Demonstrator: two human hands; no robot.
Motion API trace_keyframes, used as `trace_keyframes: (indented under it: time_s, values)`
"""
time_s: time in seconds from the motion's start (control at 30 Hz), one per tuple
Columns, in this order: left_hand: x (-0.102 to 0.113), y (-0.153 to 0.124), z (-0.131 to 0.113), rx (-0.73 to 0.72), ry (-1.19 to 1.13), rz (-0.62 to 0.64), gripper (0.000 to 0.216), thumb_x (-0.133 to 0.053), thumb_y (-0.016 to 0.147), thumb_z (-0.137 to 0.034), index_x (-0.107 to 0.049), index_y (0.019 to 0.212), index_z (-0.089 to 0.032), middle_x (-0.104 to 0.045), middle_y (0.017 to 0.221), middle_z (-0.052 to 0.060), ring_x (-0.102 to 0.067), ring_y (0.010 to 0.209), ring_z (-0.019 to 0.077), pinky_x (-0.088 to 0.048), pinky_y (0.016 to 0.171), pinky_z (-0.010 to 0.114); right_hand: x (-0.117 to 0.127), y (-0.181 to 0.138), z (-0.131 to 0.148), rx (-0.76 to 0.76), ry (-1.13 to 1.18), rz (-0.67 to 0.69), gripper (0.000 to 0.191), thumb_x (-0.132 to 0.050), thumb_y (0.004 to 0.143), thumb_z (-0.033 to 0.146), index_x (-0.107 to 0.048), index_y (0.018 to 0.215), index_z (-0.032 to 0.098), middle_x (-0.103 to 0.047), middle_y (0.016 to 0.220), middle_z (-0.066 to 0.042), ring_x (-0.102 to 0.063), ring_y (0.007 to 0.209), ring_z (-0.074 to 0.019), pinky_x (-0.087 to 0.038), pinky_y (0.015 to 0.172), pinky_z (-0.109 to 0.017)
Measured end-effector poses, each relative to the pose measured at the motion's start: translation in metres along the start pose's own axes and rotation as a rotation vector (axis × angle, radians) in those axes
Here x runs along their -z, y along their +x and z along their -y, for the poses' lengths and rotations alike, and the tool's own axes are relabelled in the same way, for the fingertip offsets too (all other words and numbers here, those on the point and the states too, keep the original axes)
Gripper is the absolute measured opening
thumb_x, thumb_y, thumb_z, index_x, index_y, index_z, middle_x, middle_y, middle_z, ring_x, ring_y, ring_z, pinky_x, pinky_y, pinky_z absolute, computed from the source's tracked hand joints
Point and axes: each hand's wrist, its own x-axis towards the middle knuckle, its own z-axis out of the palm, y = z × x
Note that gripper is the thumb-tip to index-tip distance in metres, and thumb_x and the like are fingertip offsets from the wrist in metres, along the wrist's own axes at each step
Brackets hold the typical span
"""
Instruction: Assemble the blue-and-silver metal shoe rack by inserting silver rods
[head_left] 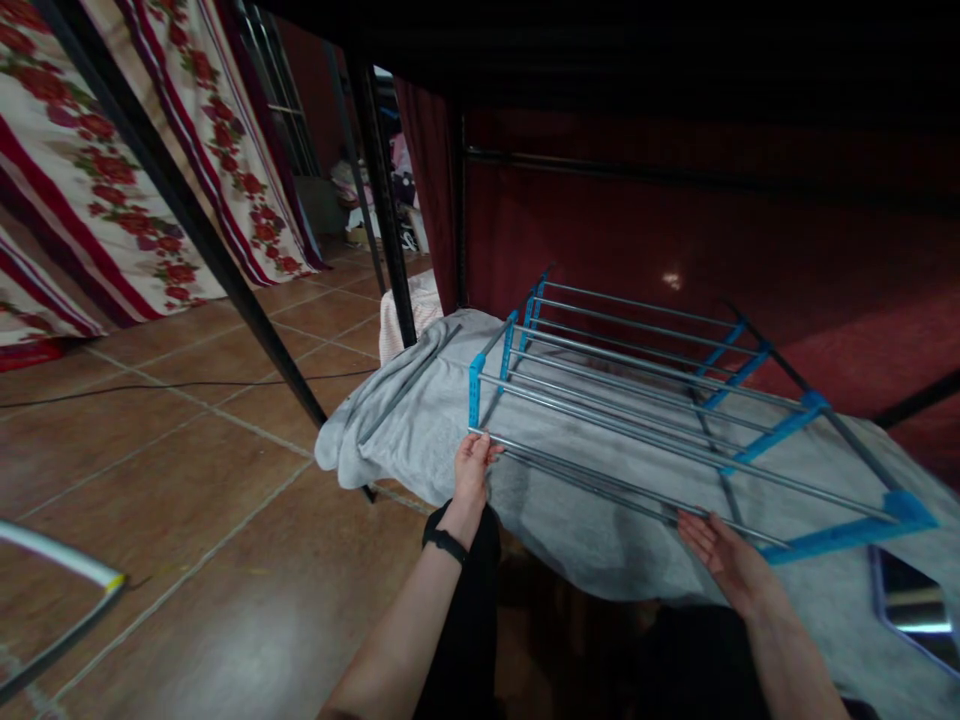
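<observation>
A rack (pixel 615 402) of thin grey metal tubes joined by blue plastic side pieces lies on a grey blanket (pixel 570 540). My left hand (pixel 472 465), with a black band on the wrist, has thumb and fingers closed on the near metal tube (pixel 570 462), just below the blue corner piece (pixel 475 390). Farther right along the same edge, my right hand (pixel 724 560) is held with its fingers stretched out against the tube, not wrapped round it. A large blue corner piece (pixel 911 510) lies beyond that hand.
A phone-like device (pixel 911 605) lies on the blanket at right. A loose grey rod (pixel 409 385) rests at the blanket's left end. Black bed posts (pixel 386 200) and an overhead frame surround the bed. A white bent tube (pixel 60 555) and a cable (pixel 187 385) are at left.
</observation>
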Motion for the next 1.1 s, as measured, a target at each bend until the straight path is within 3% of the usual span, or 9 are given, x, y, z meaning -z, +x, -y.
trace_keyframes:
  time_s: [0.07,0.23,0.43,0.53,0.6,0.67,0.77,0.93,1.1]
  values:
    - [0.000,0.000,0.000,0.008,0.012,0.007,0.044,-0.082,0.066,-0.049,-0.058,0.086,-0.019,-0.065,0.081,-0.001,-0.068,0.067,0.0110,-0.040,0.055,0.019,-0.005,-0.004,-0.003,-0.022,-0.077,0.069,0.010,-0.062,0.087,0.023,-0.070,0.092,0.018,-0.075,0.105,-0.016,-0.075,0.093,-0.0212,-0.062,0.084,-0.030]
    - [0.001,0.000,-0.001,0.007,0.025,0.007,0.046,-0.083,0.065,-0.051,-0.058,0.085,-0.019,-0.066,0.080,0.000,-0.068,0.067,0.0117,-0.041,0.055,0.020,-0.017,-0.018,-0.007,-0.012,-0.216,0.164,0.031,-0.081,0.072,0.029,-0.072,0.100,0.017,-0.075,0.110,-0.015,-0.074,0.098,-0.0241,-0.061,0.088,-0.034]
    - [0.000,0.000,-0.001,0.003,0.032,-0.009,0.046,-0.083,0.065,-0.051,-0.061,0.089,-0.019,-0.067,0.079,0.000,-0.067,0.067,0.0114,-0.040,0.055,0.020,-0.046,-0.036,-0.027,0.213,-0.404,0.232,0.049,-0.083,0.067,0.051,-0.072,0.103,0.020,-0.075,0.109,-0.012,-0.072,0.099,-0.0242,-0.057,0.094,-0.037]
    - [0.001,-0.001,-0.001,0.001,0.043,-0.016,0.044,-0.083,0.066,-0.049,-0.063,0.090,-0.018,-0.069,0.078,0.002,-0.065,0.067,0.0113,-0.041,0.056,0.020,-0.076,-0.046,-0.047,0.405,-0.532,0.157,0.046,-0.075,0.071,0.059,-0.072,0.096,0.021,-0.075,0.097,-0.011,-0.071,0.089,-0.0248,-0.056,0.094,-0.044]
    - [0.002,-0.001,-0.002,-0.002,0.053,-0.018,0.043,-0.083,0.066,-0.049,-0.065,0.089,-0.018,-0.069,0.077,0.003,-0.065,0.067,0.0116,-0.042,0.058,0.021,-0.103,-0.052,-0.058,0.590,-0.669,0.115,0.037,-0.068,0.078,0.056,-0.071,0.097,0.024,-0.074,0.100,-0.010,-0.069,0.096,-0.0258,-0.051,0.100,-0.047]
    - [0.002,-0.001,-0.004,-0.007,0.062,-0.017,0.042,-0.083,0.065,-0.049,-0.066,0.087,-0.017,-0.070,0.076,0.004,-0.064,0.066,0.0120,-0.043,0.059,0.022,-0.134,-0.058,-0.066,0.788,-0.823,0.187,0.029,-0.058,0.087,0.047,-0.070,0.105,0.027,-0.071,0.113,-0.009,-0.064,0.110,-0.0262,-0.045,0.108,-0.048]
    - [0.002,-0.002,-0.006,-0.016,0.070,-0.014,0.042,-0.084,0.064,-0.049,-0.066,0.086,-0.017,-0.070,0.076,0.005,-0.063,0.066,0.0126,-0.043,0.058,0.023,-0.182,-0.063,-0.070,1.008,-1.050,0.298,0.035,-0.043,0.095,0.031,-0.063,0.122,0.026,-0.064,0.129,-0.010,-0.056,0.124,-0.0258,-0.041,0.111,-0.049]
    - [0.003,-0.003,-0.007,-0.035,0.080,-0.012,0.042,-0.083,0.065,-0.049,-0.067,0.087,-0.017,-0.070,0.074,0.004,-0.063,0.064,0.0131,-0.043,0.058,0.024,-0.245,-0.058,-0.072,1.156,-1.414,0.388,0.044,-0.035,0.095,0.017,-0.054,0.134,0.021,-0.061,0.132,-0.012,-0.056,0.122,-0.0259,-0.041,0.107,-0.045]
    - [0.005,-0.003,-0.008,-0.052,0.089,-0.005,0.044,-0.083,0.064,-0.052,-0.066,0.086,-0.018,-0.068,0.070,0.002,-0.062,0.063,0.0132,-0.042,0.058,0.024,-0.280,-0.047,-0.074,1.185,-1.654,0.424,0.038,-0.037,0.097,0.018,-0.053,0.132,0.024,-0.067,0.118,-0.010,-0.062,0.108,-0.0228,-0.045,0.096,-0.036]
